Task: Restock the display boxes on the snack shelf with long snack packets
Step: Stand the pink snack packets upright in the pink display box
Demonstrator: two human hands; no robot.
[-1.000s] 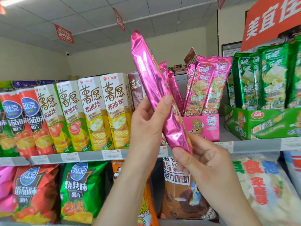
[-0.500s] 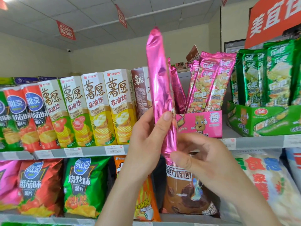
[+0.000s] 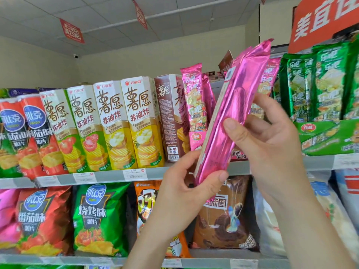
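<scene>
I hold a long shiny pink snack packet (image 3: 231, 117) in front of the shelf, tilted with its top to the right. My left hand (image 3: 186, 183) pinches its bottom end. My right hand (image 3: 266, 136) grips its middle, thumb on the front. Behind it the pink display box (image 3: 197, 139) stands on the upper shelf with several pink packets (image 3: 192, 98) upright in it, and the held packet hides most of the box. To the right stands a green display box (image 3: 328, 136) full of green packets (image 3: 318, 84).
Tall cardboard chip boxes (image 3: 108, 125) line the upper shelf to the left of the pink box. The shelf edge (image 3: 108, 174) carries price tags. Large chip bags (image 3: 97, 220) fill the lower shelf. A red sign (image 3: 320, 18) hangs at the upper right.
The pink packet swung from leaning left, through upright, to leaning right. My right hand went from its bottom end up to its middle; my left hand slid down to the bottom end.
</scene>
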